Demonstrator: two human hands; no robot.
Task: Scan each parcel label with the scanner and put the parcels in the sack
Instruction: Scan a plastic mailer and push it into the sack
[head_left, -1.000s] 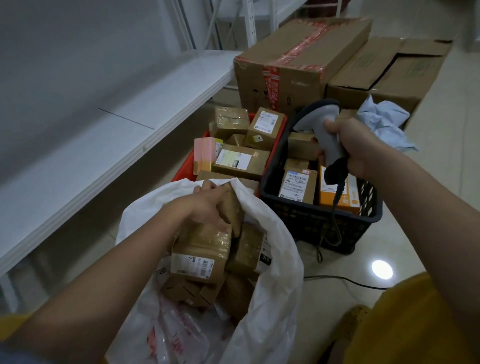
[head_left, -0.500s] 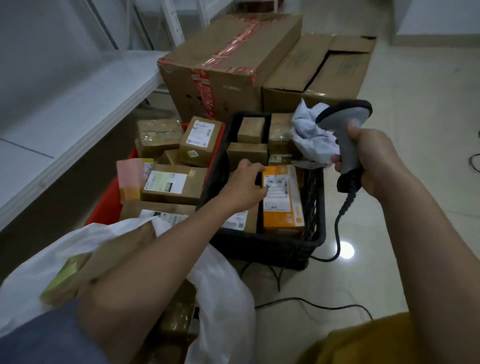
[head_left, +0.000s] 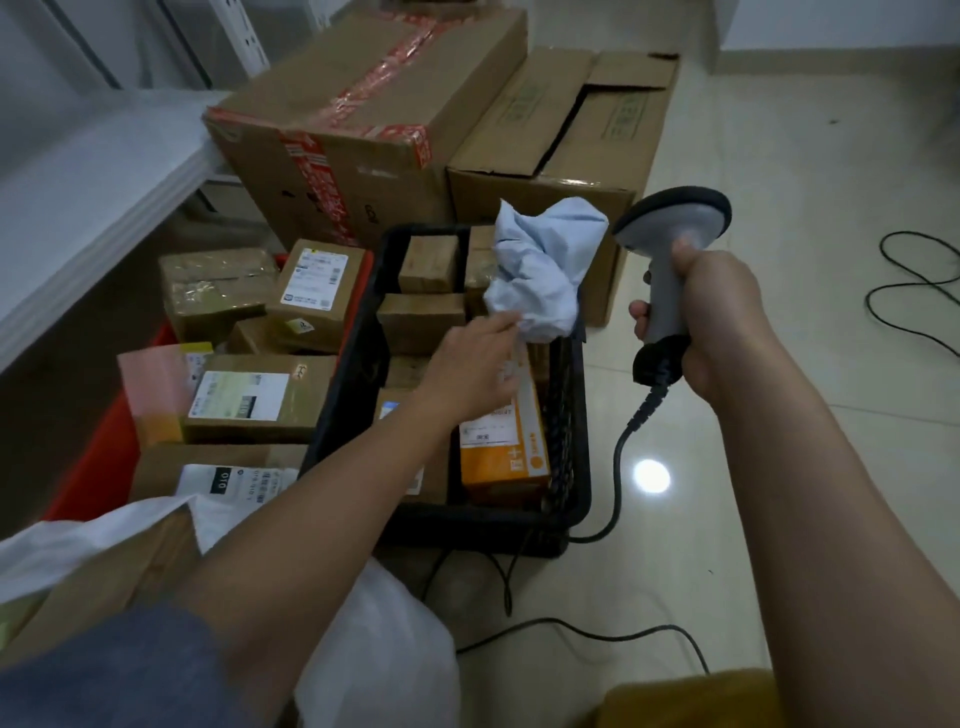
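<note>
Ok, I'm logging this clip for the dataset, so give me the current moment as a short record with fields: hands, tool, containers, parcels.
left hand: left hand reaches over the black plastic crate, fingers extended toward the crumpled pale blue bag
right hand: right hand grips the grey handheld scanner, held beside the crate
crate contents: orange-and-white box, brown cardboard parcels
second container: red plastic bin with labelled brown parcels
sack: white plastic sack at the near edge, parcels inside

"010" on white parcel label (head_left: 236, 480)
</note>
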